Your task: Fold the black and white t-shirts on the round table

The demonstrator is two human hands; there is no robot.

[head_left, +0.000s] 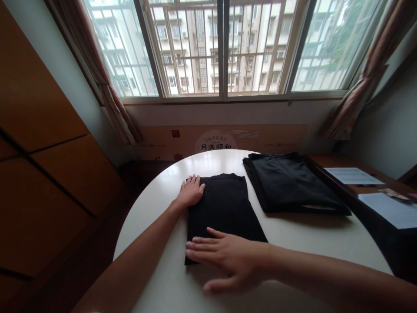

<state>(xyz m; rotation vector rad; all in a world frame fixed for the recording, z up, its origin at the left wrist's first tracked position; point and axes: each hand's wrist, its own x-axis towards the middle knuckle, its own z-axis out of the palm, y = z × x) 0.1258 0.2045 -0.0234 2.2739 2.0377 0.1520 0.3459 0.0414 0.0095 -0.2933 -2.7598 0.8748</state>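
A folded black garment [224, 206] lies flat on a round white table [146, 226]; its exact kind does not show. My left hand [191, 191] rests on its far left corner, palm down with the fingers stretched out. Across the near end of the cloth is my right hand [224, 256], fingers extended and thumb spread toward me. The near edge is partly hidden beneath that hand. To the right sits a stack of folded black clothes [289, 182], apart from both hands.
A brown desk [319, 161] with paper sheets [350, 175] adjoins the table on the right. Behind stands a barred window [223, 52] with tied curtains [361, 95], and a printed cardboard panel [260, 139] below it. An orange-brown cabinet [61, 174] is at the left.
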